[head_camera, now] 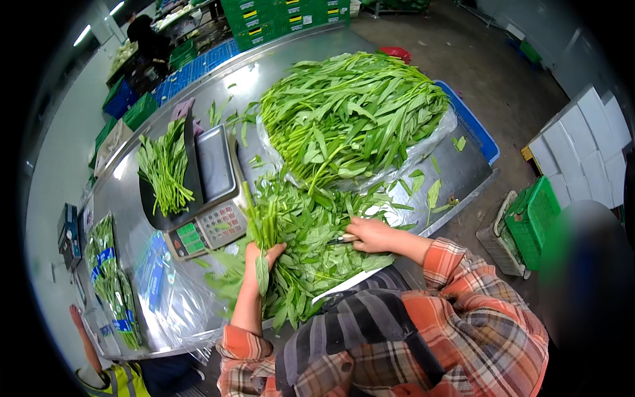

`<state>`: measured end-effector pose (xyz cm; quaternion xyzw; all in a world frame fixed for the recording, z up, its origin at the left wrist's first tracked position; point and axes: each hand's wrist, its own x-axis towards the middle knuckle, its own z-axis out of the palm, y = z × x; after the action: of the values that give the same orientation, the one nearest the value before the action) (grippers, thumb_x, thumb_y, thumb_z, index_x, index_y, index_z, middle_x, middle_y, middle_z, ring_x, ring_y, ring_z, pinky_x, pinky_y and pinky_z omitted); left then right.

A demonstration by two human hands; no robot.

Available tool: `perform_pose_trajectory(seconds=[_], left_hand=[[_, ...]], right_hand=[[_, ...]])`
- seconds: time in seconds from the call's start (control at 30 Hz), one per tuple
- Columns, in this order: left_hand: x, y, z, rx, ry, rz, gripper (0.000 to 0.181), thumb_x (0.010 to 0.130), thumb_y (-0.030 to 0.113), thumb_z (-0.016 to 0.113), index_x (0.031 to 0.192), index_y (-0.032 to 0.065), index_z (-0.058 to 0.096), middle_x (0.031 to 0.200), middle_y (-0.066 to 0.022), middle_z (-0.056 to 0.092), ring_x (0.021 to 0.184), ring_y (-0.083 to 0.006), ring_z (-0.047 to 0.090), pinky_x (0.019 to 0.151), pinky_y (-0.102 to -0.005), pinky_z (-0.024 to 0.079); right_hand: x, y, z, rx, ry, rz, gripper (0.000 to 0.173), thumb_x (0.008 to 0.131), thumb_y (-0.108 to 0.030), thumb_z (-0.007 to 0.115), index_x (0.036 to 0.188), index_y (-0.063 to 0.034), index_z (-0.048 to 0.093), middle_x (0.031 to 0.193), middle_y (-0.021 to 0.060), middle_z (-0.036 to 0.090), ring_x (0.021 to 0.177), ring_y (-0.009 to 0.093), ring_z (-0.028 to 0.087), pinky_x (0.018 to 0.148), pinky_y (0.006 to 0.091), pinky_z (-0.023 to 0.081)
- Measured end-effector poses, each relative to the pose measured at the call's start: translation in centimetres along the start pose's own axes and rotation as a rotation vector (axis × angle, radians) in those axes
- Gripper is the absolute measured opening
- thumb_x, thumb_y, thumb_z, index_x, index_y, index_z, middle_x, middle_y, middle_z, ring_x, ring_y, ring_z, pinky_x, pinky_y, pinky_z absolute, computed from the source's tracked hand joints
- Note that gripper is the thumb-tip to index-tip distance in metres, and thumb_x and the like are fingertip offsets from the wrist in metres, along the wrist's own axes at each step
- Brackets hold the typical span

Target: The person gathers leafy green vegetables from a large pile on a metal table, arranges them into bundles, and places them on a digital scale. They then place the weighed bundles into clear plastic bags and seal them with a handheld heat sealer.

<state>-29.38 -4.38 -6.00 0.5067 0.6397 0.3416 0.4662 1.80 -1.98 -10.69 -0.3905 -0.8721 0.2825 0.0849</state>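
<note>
My left hand grips a bunch of leafy greens, likely water spinach, with the cut stems pointing away from me and the leaves hanging toward my body. A small knife is in my right hand, low over loose leaves strewn on the steel table. Beyond both hands rises a large heap of the same greens on clear plastic sheeting. To the left stands a digital scale; a black scoop-shaped tray at its side holds another bunch.
Packed greens in printed bags and clear plastic bags lie at the table's left. A blue crate touches the far right edge. Green crates are stacked behind. Another person's arm shows at lower left.
</note>
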Motion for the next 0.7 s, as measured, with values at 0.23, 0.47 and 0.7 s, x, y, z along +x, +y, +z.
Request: perform_pose_trajectory(seconds=[0.23,0.47,0.7], left_hand=[[7.2,7.0,5.7,0.291,-0.335,0.103,0.029,0.065,0.023,0.071,0.080,0.0000,0.063,0.069,-0.0121,0.064,0.060,-0.0202,0.060,0.060,-0.0329,0.048],[14.3,7.3,9.6,0.981,-0.384,0.053,0.040,0.063,0.035,0.066,0.083,0.0012,0.065,0.086,-0.0211,0.064,0.082,-0.0362,0.062,0.074,-0.0409,0.051],[18.2,6.9,9.9,1.017,-0.347,0.073,0.038,0.065,0.034,0.067,0.086,0.0016,0.064,0.086,-0.0216,0.064,0.084,-0.0368,0.062,0.075,-0.0432,0.050]], right_hand=[[1.0,11.9,0.1,0.540,0.800,0.410,0.039,0.081,-0.018,0.058,0.113,-0.0017,0.043,0.106,0.0179,0.051,0.098,0.021,0.052,0.083,0.0347,0.044],[5.1,13.7,-0.5,0.349,0.740,0.321,0.039,0.072,-0.005,0.053,0.108,0.0021,0.040,0.101,0.0247,0.043,0.093,0.043,0.044,0.080,0.0439,0.039],[9.4,15.3,-1.6,0.467,0.812,0.312,0.029,0.079,-0.017,0.060,0.098,0.0012,0.047,0.088,0.0213,0.048,0.081,0.040,0.046,0.072,0.0439,0.039]])
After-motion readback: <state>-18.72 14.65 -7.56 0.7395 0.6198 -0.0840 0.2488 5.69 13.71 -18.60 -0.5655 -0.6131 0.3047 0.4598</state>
